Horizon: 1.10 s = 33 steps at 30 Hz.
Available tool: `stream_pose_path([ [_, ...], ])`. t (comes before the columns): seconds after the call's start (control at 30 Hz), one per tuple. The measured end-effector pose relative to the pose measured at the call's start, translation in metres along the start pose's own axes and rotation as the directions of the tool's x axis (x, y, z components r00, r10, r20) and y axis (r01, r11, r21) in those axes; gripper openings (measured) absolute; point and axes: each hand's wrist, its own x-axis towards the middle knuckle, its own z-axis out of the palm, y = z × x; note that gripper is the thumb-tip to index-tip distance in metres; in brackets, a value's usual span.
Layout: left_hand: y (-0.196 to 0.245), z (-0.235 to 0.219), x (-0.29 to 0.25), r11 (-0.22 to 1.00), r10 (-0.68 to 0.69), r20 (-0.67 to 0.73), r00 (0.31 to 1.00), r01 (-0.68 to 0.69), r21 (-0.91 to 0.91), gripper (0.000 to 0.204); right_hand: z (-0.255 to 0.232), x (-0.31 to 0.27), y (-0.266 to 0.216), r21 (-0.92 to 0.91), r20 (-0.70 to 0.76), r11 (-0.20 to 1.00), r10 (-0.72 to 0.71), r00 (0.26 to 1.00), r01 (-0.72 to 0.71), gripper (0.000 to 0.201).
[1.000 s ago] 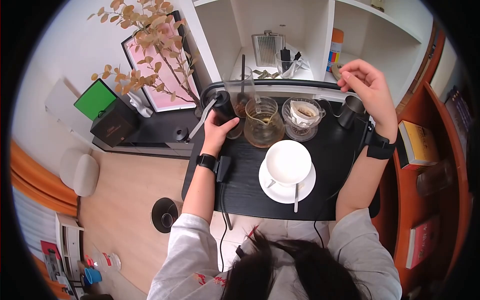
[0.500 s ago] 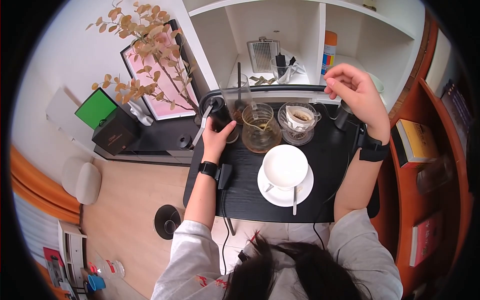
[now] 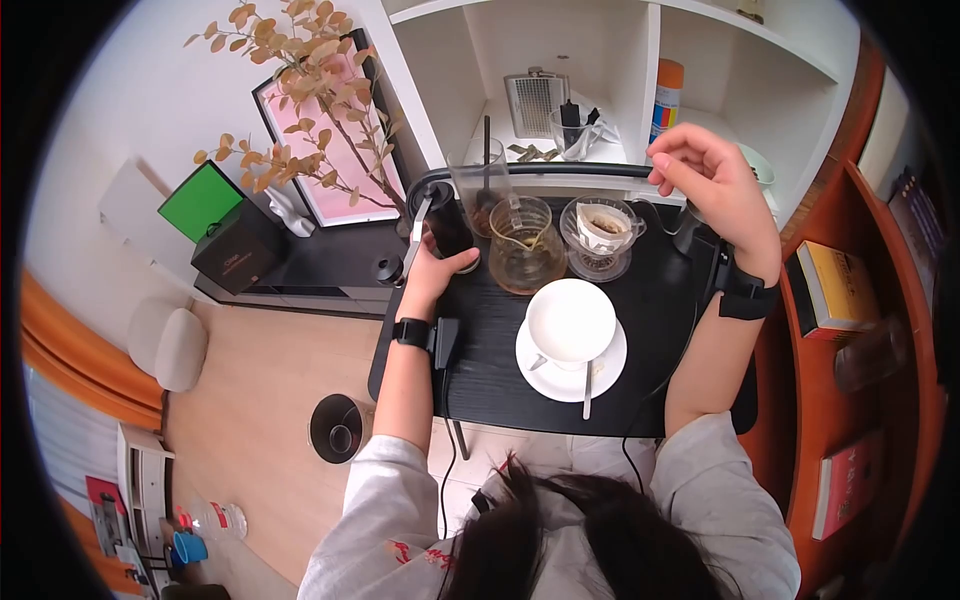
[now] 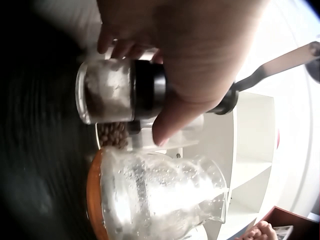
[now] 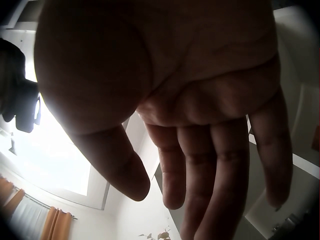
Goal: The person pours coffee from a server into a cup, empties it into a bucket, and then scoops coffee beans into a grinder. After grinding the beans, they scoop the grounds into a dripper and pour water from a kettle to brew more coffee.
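Observation:
In the head view my left hand (image 3: 430, 275) grips a black grinder (image 3: 454, 235) with a crank arm, at the table's left back. The left wrist view shows the thumb of this hand (image 4: 200, 60) across the black body, above a clear chamber (image 4: 107, 90). Beside the grinder stand a tall glass (image 3: 484, 180) and a glass carafe (image 3: 526, 262); brown beans (image 4: 113, 134) show behind. My right hand (image 3: 715, 190) is raised at the back right, fingers loosely bent, holding nothing; its palm (image 5: 165, 65) fills the right wrist view. It partly hides a metal pitcher (image 3: 686, 235).
Right of the carafe stands a glass dripper (image 3: 600, 262) with a paper filter (image 3: 603, 228) holding dark grounds. Nearer the front, a white cup (image 3: 570, 320) and a spoon (image 3: 588, 392) rest on a saucer (image 3: 612, 365). A black rail (image 3: 570, 168) runs along the table's back edge.
My right hand has shifted left and now covers more of the metal pitcher. The crank knob sits closer to my left wrist. The grinder remains in my left hand.

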Motion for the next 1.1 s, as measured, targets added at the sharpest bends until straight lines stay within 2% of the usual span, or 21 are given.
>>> stream_pose_path([
  [0.07,0.001,-0.007,-0.007,0.996,-0.089,-0.040,0.995,0.088,-0.028,0.091,-0.004,-0.002,-0.002,0.021,-0.009,1.000,-0.008,1.000,0.008,0.012],
  [0.1,0.006,-0.008,-0.015,0.989,-0.140,-0.112,0.984,0.145,0.039,0.099,-0.006,-0.004,-0.002,0.028,-0.014,1.000,-0.009,1.000,0.009,0.012],
  [0.2,0.016,-0.010,-0.038,0.928,-0.260,-0.154,0.953,0.290,0.233,0.103,-0.016,-0.007,-0.003,0.050,-0.017,0.999,-0.005,1.000,0.006,0.012],
  [0.23,0.019,-0.006,-0.049,0.915,-0.239,-0.210,0.948,0.292,0.278,0.096,-0.018,-0.008,-0.003,0.062,-0.015,0.998,-0.003,1.000,0.004,0.012],
  [0.33,0.042,0.006,-0.072,0.841,-0.320,-0.310,0.895,0.419,0.343,0.089,-0.022,-0.011,-0.004,0.077,-0.033,0.997,-0.007,0.999,0.009,0.012],
  [0.37,0.050,0.013,-0.081,0.840,-0.251,-0.333,0.909,0.375,0.391,0.072,-0.023,-0.012,-0.004,0.085,-0.037,0.996,-0.015,0.999,0.018,0.012],
  [0.47,0.056,0.024,-0.079,0.961,-0.176,-0.175,0.969,0.208,0.180,0.055,-0.027,-0.014,-0.004,0.094,-0.051,0.995,-0.031,0.998,0.035,0.012],
  [0.5,0.065,0.030,-0.075,0.986,-0.144,-0.117,0.983,0.152,0.066,0.041,-0.028,-0.015,-0.005,0.095,-0.051,0.995,-0.028,0.998,0.033,0.012],
  [0.57,0.090,0.042,-0.065,0.989,-0.149,-0.030,0.988,0.149,0.000,0.040,-0.029,-0.016,-0.005,0.109,-0.051,0.994,-0.023,0.998,0.028,0.012],
  [0.6,0.098,0.047,-0.058,0.988,-0.148,0.014,0.989,0.148,-0.033,0.040,-0.030,-0.017,-0.005,0.122,-0.052,0.992,-0.020,0.998,0.026,0.012],
  [0.73,0.081,0.063,-0.027,0.984,-0.178,0.073,0.981,0.179,-0.011,0.048,-0.035,-0.019,-0.005,0.126,-0.069,0.992,-0.017,0.997,0.025,0.012],
  [0.77,0.068,0.063,-0.019,0.982,-0.190,0.108,0.976,0.191,-0.001,0.057,-0.037,-0.019,-0.004,0.124,-0.081,0.992,-0.021,0.997,0.031,0.013],
  [0.87,0.050,0.066,-0.005,0.956,-0.186,0.182,0.966,0.220,-0.192,0.070,-0.044,-0.020,-0.001,0.104,-0.118,0.994,-0.016,0.993,0.028,0.013],
  [0.9,0.051,0.066,-0.004,0.961,-0.165,0.248,0.955,0.212,-0.179,0.076,-0.046,-0.021,-0.001,0.087,-0.130,0.996,-0.009,0.992,0.021,0.013],
  [1.0,0.034,0.070,-0.002,0.926,-0.059,0.245,0.968,0.144,-0.350,0.062,-0.051,-0.021,0.002,0.053,-0.152,0.999,0.007,0.988,0.001,0.013],
  [1.1,0.030,0.060,-0.002,0.943,0.168,0.385,0.907,-0.035,-0.330,0.069,-0.057,-0.022,0.006,0.043,-0.188,0.999,0.016,0.982,-0.008,0.014],
])
